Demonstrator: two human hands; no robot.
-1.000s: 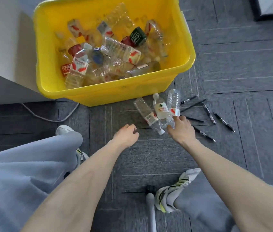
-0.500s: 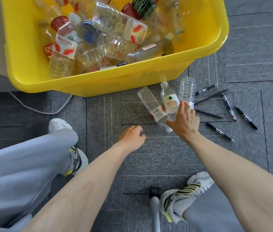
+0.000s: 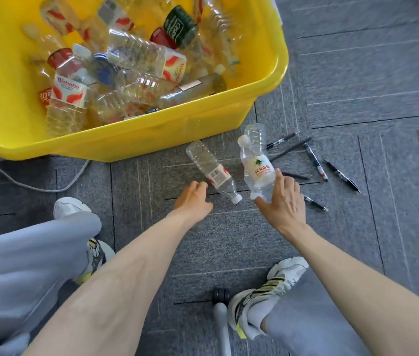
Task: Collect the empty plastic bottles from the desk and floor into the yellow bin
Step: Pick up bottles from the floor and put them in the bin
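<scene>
We see the right hand [image 3: 281, 199] wrapped around the base of a clear bottle with a white label and a green mark [image 3: 256, 170], its white cap pointing toward the yellow bin [image 3: 136, 140]; the fingers behind the bottle are hidden, so we cannot see how far they reach round it. Behind that bottle stands or leans a second clear bottle [image 3: 256, 134], mostly covered, and we cannot tell whether the hand touches it or whether it rests on the carpet [image 3: 357, 98]. The left hand [image 3: 193, 199] is loosely curled and holds nothing; its fingertips lie just beside a third clear bottle with a red and white label [image 3: 212, 172], which lies on the carpet with its cap toward us, and we cannot tell if they touch. The bin sits just beyond, its top and left edges cut off by the frame, heaped with clear bottles whose outlines blur into one another. Several black pens [image 3: 316, 163] lie scattered on the carpet to the right, one partly hidden by the right hand. A white cable [image 3: 49, 187] runs out from under the bin. Grey trouser legs, pale sneakers [image 3: 267, 286] and a chair caster [image 3: 220, 295] fill the lower frame, all partly cut off.
</scene>
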